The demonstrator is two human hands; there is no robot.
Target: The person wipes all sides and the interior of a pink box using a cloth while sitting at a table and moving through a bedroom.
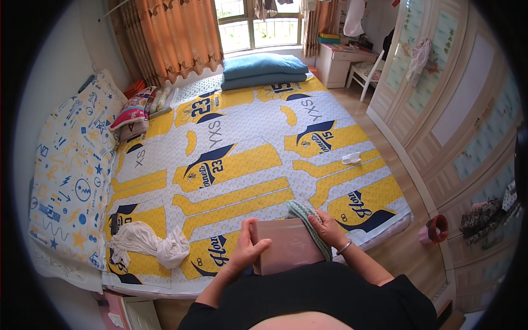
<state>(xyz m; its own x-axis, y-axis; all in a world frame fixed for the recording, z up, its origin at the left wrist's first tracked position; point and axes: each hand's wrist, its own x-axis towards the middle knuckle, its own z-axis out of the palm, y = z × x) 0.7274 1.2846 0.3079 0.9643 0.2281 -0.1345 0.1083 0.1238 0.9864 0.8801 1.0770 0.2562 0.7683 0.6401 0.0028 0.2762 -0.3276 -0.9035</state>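
Observation:
Close to my body, over the near edge of the bed, my left hand (250, 246) grips a flat pinkish-brown box (289, 247) by its left side, thumb across the top face. My right hand (329, 229), with a bracelet at the wrist, is closed on a pale green textured cloth (297, 209). That cloth lies along the box's far right corner and right side, pressed against it. Part of the cloth and the right fingertips are hidden. A crumpled white cloth (173, 247) rests on the bed to the left of my left hand.
The bed (236, 159) has a yellow, white and navy printed cover. A folded blue quilt (264, 67) lies at its far side, pillows (133, 108) at the left, a small white item (351, 158) at right. A red bin (434, 230) stands between bed and wardrobe (440, 104).

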